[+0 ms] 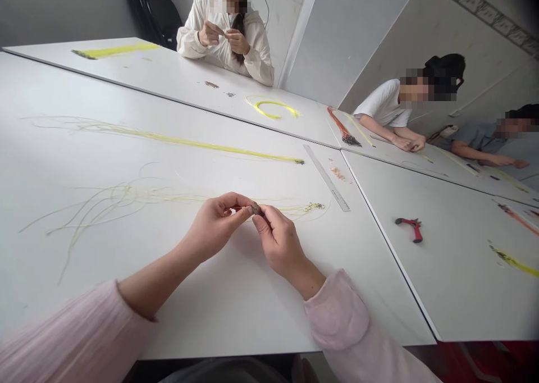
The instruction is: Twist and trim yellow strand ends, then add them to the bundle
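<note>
Steady the small dark piece (257, 209) at the frame's centre, pinched by left hand (215, 226) and right hand (281, 240) alike, tips closed on it, and work by small, even moves, clear of the yellow strands (126, 191) centre left.

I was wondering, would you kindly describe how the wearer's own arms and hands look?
The left hand and right hand are bare, with no gloves visible. Both arms wear pale pink sleeves; the left one leaves much of the forearm uncovered.
</note>
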Available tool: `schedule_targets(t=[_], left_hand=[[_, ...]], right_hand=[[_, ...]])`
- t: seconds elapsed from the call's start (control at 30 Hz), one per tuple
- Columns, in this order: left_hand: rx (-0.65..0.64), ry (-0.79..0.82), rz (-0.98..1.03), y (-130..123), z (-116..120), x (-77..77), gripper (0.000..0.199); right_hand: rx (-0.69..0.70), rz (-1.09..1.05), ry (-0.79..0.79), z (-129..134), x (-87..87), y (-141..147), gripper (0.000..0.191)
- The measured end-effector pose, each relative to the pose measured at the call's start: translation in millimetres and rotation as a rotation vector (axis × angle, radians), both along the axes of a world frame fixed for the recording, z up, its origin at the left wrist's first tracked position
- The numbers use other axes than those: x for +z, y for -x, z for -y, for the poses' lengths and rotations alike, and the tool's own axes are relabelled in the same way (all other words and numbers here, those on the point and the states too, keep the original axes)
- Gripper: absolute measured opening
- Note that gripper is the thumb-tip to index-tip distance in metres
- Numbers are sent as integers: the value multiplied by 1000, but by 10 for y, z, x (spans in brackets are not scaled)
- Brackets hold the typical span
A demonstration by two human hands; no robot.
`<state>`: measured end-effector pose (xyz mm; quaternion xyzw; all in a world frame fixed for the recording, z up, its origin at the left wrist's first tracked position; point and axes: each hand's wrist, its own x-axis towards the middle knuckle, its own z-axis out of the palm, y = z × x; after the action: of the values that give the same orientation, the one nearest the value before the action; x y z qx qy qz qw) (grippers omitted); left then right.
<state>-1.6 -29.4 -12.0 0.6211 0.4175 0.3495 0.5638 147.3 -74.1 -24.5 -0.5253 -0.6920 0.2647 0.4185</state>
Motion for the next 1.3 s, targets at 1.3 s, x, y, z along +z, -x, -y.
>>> schedule_targets(t=[1.3], left_hand=[[10, -44, -130, 2, 12, 52, 22]], right_hand=[[8, 16, 6, -14, -10, -46, 17]])
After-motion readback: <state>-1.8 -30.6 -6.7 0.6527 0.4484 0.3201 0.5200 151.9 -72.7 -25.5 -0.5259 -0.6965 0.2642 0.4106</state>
